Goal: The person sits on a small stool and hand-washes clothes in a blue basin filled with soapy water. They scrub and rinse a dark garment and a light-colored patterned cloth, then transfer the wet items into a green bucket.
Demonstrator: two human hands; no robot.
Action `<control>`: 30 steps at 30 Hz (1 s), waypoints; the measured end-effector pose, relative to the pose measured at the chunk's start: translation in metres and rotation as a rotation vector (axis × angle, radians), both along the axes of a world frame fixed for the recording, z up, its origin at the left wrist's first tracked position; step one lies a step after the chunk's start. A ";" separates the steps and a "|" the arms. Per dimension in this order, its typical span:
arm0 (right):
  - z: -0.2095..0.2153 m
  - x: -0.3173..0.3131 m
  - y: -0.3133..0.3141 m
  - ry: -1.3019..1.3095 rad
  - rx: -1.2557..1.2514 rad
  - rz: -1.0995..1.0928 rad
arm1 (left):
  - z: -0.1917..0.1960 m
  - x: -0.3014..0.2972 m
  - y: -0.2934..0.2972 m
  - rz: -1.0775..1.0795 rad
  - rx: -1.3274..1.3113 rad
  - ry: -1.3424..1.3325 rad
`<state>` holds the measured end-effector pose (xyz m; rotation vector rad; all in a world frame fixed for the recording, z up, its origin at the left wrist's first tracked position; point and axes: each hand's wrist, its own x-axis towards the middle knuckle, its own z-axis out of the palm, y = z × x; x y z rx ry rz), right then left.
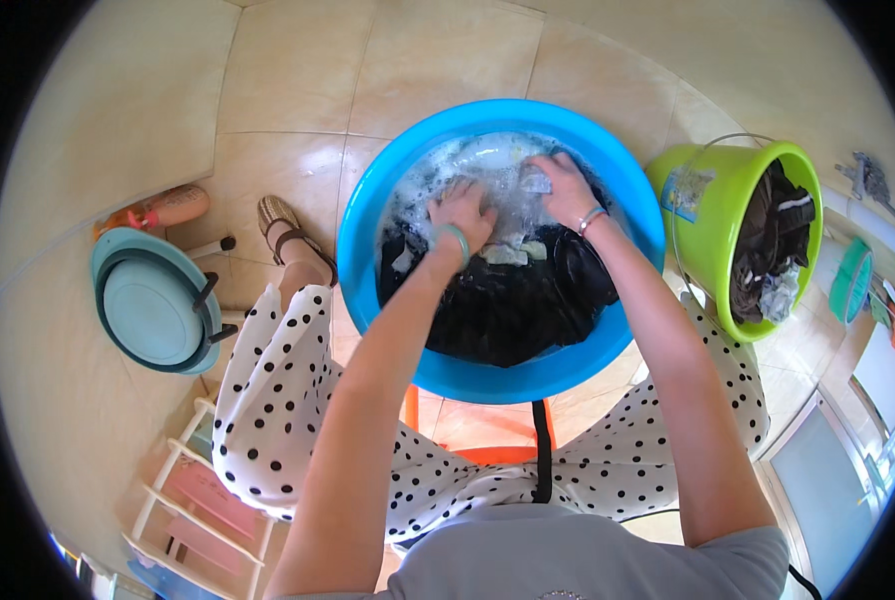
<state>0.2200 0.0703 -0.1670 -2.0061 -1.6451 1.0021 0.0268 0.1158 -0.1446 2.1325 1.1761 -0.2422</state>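
Note:
A large round blue basin [507, 386] stands in front of me, between my knees. White suds [412, 175] fill its far part, and a wet black garment [507, 315] lies bunched in the near part. My left hand [462, 212] rests in the foam at the garment's far edge, fingers spread. Beside it, to the right, my right hand [570, 192] curls its fingers round a small pale translucent piece [535, 180], whose kind I cannot make out. Whitish crumpled bits [504, 255] lie on the garment between my wrists.
At the right, a tilted green bucket [697, 205] holds dark clothes [767, 230]. A pale blue-green folding basin [152, 312] leans on the left wall by a pink bottle [179, 205]. A white rack [157, 492] stands lower left. An orange stool [497, 456] shows beneath me.

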 end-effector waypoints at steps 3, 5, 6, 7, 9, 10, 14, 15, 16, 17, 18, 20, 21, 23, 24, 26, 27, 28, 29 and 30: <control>0.077 -0.021 -0.012 0.093 0.258 -0.094 | -0.003 0.000 -0.033 0.947 -0.217 -0.671; 0.125 -0.030 -0.031 0.129 0.305 -0.185 | 0.053 0.029 -0.049 1.387 -0.768 -0.868; 0.146 -0.036 -0.041 0.152 0.332 -0.213 | 0.088 0.033 -0.047 1.499 -1.129 -0.827; 0.168 -0.048 -0.047 0.186 0.354 -0.196 | 0.089 0.024 -0.050 1.408 -1.324 -1.007; 0.205 -0.069 -0.067 0.261 0.338 -0.150 | 0.076 0.021 -0.053 1.216 -1.469 -1.422; 0.220 -0.077 -0.079 0.300 0.304 -0.124 | 0.074 0.015 -0.050 1.045 -1.412 -1.390; 0.263 -0.087 -0.123 0.280 0.315 0.155 | 0.090 0.005 -0.049 1.035 -1.637 -1.201; 0.272 -0.086 -0.125 0.311 0.318 0.170 | 0.088 -0.002 -0.055 1.040 -1.653 -1.213; 0.280 -0.084 -0.126 0.345 0.323 0.188 | 0.087 -0.009 -0.062 1.048 -1.667 -1.226; 0.288 -0.083 -0.128 0.378 0.327 0.208 | 0.074 -0.019 -0.073 1.027 -1.712 -1.221; 0.291 -0.071 -0.122 0.361 0.381 0.189 | 0.070 -0.026 -0.082 1.009 -1.758 -1.211; 0.285 -0.046 -0.109 0.286 0.444 0.014 | 0.068 -0.027 -0.102 1.201 -1.571 -1.153; 0.272 -0.035 -0.103 0.374 0.402 -0.142 | 0.074 -0.027 -0.106 1.268 -1.571 -1.108; 0.226 -0.008 -0.096 0.515 0.290 -0.362 | 0.096 -0.023 -0.114 1.310 -1.575 -1.092; 0.198 0.005 -0.096 0.566 0.225 -0.429 | 0.110 -0.018 -0.117 1.279 -1.583 -1.120; 0.142 0.012 -0.102 0.650 0.135 -0.491 | 0.133 -0.010 -0.121 1.225 -1.636 -1.216; 0.134 0.000 -0.105 0.704 -0.002 -0.527 | 0.140 -0.012 -0.123 1.214 -1.671 -1.287; 0.122 -0.014 -0.113 1.068 -0.060 -0.651 | 0.147 -0.009 -0.126 1.186 -1.721 -1.354; 0.119 -0.028 -0.118 1.429 -0.130 -0.751 | 0.154 -0.010 -0.129 1.109 -1.710 -1.422; 0.118 -0.039 -0.121 1.792 -0.209 -0.844 | 0.159 -0.012 -0.131 1.122 -1.767 -1.434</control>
